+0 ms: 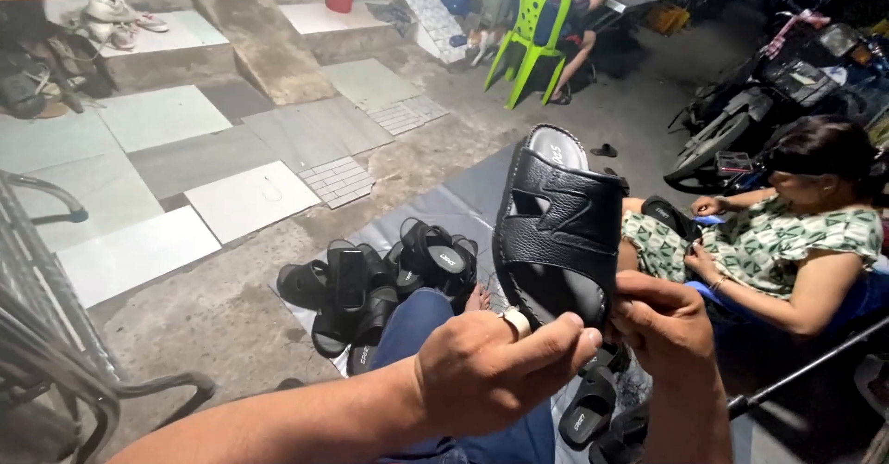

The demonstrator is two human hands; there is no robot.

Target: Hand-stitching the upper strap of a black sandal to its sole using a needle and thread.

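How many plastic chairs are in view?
1: a green plastic chair at the top, beyond the grey mat; a seated person partly hides behind it. Others may be out of frame.

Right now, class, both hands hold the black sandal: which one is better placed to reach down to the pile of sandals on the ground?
Probably the left hand. It is on the same side as the pile of sandals, while the right hand grips the sandal's heel end on the far side and could keep it steady.
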